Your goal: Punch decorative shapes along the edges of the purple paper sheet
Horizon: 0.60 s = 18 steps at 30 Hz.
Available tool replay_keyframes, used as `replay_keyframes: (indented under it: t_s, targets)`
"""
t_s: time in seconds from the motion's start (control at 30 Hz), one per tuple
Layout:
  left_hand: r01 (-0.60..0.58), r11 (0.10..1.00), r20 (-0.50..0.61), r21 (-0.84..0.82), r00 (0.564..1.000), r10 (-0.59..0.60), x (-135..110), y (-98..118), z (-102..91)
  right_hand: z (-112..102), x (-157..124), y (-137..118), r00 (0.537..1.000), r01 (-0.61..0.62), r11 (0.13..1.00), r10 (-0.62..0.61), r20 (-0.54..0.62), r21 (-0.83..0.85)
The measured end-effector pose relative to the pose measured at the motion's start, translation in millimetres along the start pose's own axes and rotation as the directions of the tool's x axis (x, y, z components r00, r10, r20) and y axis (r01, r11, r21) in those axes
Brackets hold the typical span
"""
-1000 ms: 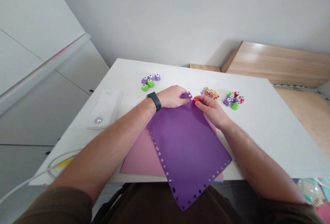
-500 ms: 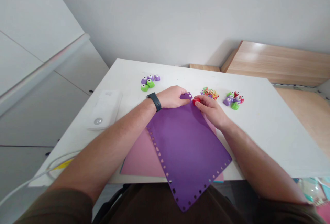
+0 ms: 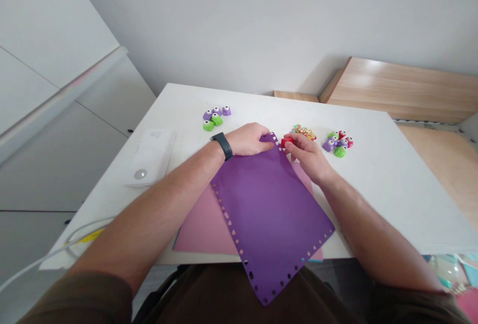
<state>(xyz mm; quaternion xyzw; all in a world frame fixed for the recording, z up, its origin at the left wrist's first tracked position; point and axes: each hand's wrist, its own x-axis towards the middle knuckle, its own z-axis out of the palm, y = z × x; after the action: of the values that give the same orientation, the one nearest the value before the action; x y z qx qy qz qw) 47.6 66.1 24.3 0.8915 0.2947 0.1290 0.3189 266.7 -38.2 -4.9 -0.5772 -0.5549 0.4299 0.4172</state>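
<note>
1. Hands: both work at the far corner of the purple sheet (image 3: 269, 214). The left hand (image 3: 248, 140) lies flat with fingers together, pressing the sheet down just left of that corner, a black wristband (image 3: 223, 145) on its wrist. The right hand (image 3: 308, 157) pinches a small red paper punch (image 3: 287, 141) between thumb and fingers, just right of the corner, at the sheet's edge.
2. Done so far: small holes (image 3: 236, 233) run along both edges of the sheet nearest the person, and a short row of them sits at the far corner.
3. Left to do, as far as the pictures show: the edge running from the far corner to the right corner has no holes past that short row. The edge under the left arm is partly hidden, so its state cannot be told.
4. Around the sheet: a pink sheet (image 3: 201, 229) lies under it on the table (image 3: 373, 189). Beyond it are two clusters of punches (image 3: 215, 117) (image 3: 339, 142) and a heap of small paper cut-outs (image 3: 304, 132). A white box (image 3: 149, 157) lies to its left.
5. Against the earlier frame, the red punch sits slightly further right of the corner, with the right fingers curled closer around it. The left hand looks unmoved.
</note>
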Motion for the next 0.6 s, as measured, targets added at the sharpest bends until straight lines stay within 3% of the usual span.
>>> replay_keyframes:
  t_s: [0.43,0.6]
  targets:
    - [-0.034,0.998,0.025,-0.060,0.999,0.036,-0.2,-2.5,-2.6,0.0,-0.9,-9.7,0.991,-0.065,0.991,0.079,-0.112,0.119]
    - [-0.068,0.992,0.036,-0.103,0.997,0.072,0.1,-2.9,-3.7,-0.7,-3.8,-15.4,0.995,-0.069,0.977,0.083,-0.063,0.201]
